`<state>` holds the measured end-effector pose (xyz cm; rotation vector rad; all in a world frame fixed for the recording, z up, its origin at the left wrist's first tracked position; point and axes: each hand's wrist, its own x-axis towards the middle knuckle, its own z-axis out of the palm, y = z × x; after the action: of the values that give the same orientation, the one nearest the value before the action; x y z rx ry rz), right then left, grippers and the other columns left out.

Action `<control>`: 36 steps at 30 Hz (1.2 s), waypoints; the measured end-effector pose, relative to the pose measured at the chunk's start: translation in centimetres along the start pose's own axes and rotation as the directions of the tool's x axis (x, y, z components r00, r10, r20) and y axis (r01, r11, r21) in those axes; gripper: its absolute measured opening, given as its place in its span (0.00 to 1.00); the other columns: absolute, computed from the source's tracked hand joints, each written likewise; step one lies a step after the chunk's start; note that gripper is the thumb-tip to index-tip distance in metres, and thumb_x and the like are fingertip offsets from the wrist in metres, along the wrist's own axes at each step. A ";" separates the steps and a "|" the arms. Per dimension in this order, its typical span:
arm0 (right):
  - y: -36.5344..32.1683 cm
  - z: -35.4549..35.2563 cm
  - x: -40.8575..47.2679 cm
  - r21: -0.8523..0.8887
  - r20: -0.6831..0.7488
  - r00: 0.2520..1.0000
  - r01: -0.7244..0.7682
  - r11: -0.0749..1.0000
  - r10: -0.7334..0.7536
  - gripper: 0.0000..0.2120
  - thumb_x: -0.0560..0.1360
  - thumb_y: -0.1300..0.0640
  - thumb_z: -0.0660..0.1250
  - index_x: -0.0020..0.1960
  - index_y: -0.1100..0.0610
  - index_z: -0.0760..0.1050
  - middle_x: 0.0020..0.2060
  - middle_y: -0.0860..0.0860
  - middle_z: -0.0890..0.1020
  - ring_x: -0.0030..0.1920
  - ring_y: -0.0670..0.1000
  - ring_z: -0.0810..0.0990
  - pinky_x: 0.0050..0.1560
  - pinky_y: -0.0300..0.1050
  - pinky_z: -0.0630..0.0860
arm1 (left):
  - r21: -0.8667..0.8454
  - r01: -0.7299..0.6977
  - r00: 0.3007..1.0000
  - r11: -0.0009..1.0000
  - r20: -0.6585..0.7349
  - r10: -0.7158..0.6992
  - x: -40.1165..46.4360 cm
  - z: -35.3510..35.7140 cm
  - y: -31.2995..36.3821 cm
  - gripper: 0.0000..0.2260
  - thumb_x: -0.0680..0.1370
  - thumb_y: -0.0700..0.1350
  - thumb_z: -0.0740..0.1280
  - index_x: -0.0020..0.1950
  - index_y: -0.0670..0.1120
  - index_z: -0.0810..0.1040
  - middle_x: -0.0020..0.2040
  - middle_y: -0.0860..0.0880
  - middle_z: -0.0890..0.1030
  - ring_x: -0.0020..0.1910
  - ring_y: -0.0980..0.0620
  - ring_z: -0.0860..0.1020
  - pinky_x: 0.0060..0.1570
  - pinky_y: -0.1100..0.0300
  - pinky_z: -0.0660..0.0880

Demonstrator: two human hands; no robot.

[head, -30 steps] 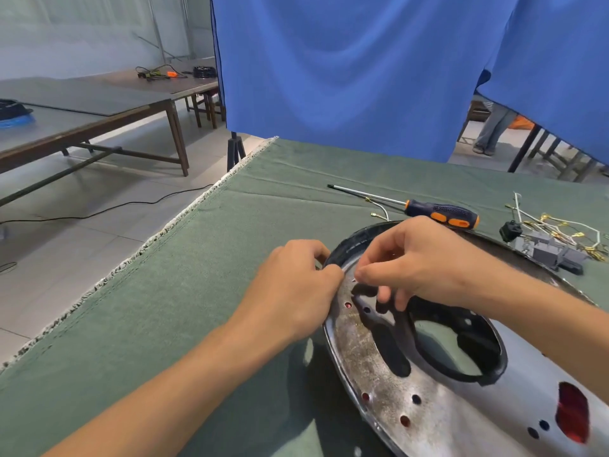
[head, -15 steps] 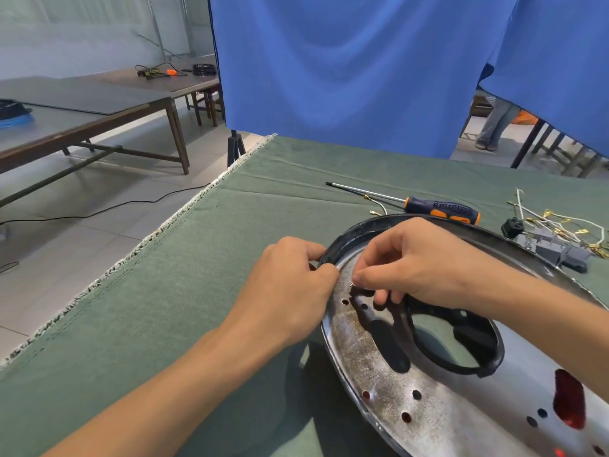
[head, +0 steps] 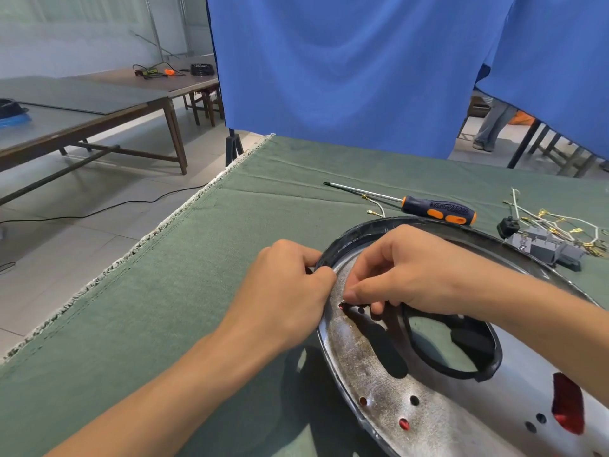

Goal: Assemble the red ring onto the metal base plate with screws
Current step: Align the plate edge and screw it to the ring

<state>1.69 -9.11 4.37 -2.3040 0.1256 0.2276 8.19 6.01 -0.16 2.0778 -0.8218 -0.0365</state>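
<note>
Head: screw (head: 343, 302) pinched in right-hand fingers (head: 354, 295)

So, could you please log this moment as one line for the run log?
left hand grips metal base plate rim | right hand pinches small screw at a hole | screwdriver lies unused on cloth

Legible text: none | labels, brands: none readable | numbers, signs: none | surfaces near the grip and beyond: no markings that can be made out
</note>
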 end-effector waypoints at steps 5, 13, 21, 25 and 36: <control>-0.1 -0.2 0.2 -0.021 0.017 1.000 0.023 1.000 -0.023 0.06 0.69 0.56 0.74 0.33 0.50 0.82 0.24 0.48 0.80 0.26 0.41 0.75 0.29 0.31 0.69 | -0.006 0.000 1.000 1.000 -0.005 0.000 0.0 -0.1 0.1 0.10 0.65 0.46 0.58 0.30 0.39 0.69 0.23 0.51 0.63 0.27 0.50 0.60 0.27 0.56 0.60; -0.5 -0.2 0.3 -0.052 0.015 1.000 -0.020 0.998 0.021 0.07 0.69 0.55 0.74 0.32 0.50 0.82 0.24 0.47 0.80 0.26 0.40 0.75 0.28 0.31 0.68 | 0.006 0.011 1.000 1.000 -0.016 -0.011 0.0 -0.1 0.3 0.08 0.64 0.46 0.58 0.26 0.45 0.70 0.21 0.51 0.62 0.25 0.51 0.60 0.26 0.57 0.60; -1.6 0.1 0.3 -0.125 -0.002 0.996 -0.089 0.988 0.089 0.07 0.70 0.54 0.74 0.33 0.53 0.82 0.22 0.46 0.79 0.25 0.44 0.74 0.27 0.35 0.71 | -0.019 0.017 1.000 1.000 0.000 -0.017 0.1 0.0 0.1 0.09 0.64 0.46 0.58 0.27 0.42 0.71 0.22 0.52 0.63 0.26 0.51 0.60 0.27 0.57 0.60; -2.3 0.4 0.7 -0.155 -0.013 0.986 -0.167 0.974 0.167 0.08 0.69 0.54 0.75 0.34 0.56 0.82 0.22 0.47 0.79 0.28 0.46 0.77 0.34 0.40 0.76 | -0.018 0.018 1.000 1.000 -0.008 -0.018 0.1 0.1 -0.1 0.10 0.66 0.44 0.60 0.28 0.38 0.70 0.23 0.51 0.63 0.26 0.51 0.60 0.27 0.57 0.60; -2.6 0.5 0.3 0.024 0.028 0.954 -0.298 0.954 0.297 0.09 0.70 0.58 0.75 0.35 0.58 0.77 0.20 0.49 0.76 0.23 0.44 0.77 0.25 0.35 0.75 | -0.037 0.054 0.998 0.998 -0.035 -0.055 0.1 0.2 0.0 0.12 0.63 0.47 0.58 0.30 0.39 0.73 0.22 0.50 0.66 0.26 0.50 0.62 0.26 0.56 0.62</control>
<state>2.32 -6.97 5.81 -2.2465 0.4632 0.4038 8.18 5.84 -0.21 2.0611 -0.7374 -0.0429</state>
